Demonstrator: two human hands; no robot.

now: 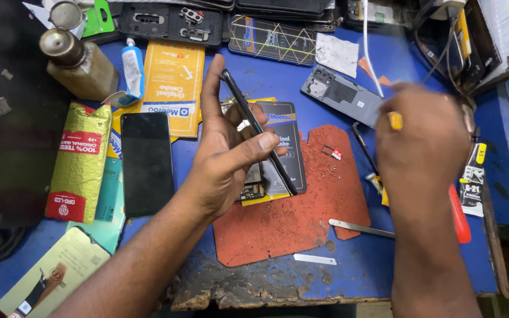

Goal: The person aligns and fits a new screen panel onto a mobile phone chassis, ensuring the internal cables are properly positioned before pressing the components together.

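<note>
You held a thin, likely fragile phone (258, 131) edge-on above the red mat (301, 212), your left hand (225, 159) pinching its rims, the safest grip; your blurred right hand (422, 147) clasped a yellow-tipped tool (395, 121).

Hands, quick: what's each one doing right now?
Left hand: closed on a dark phone, held edge-up over the red mat.
Right hand: blurred, curled around a yellow-tipped tool; grip unclear.
</note>
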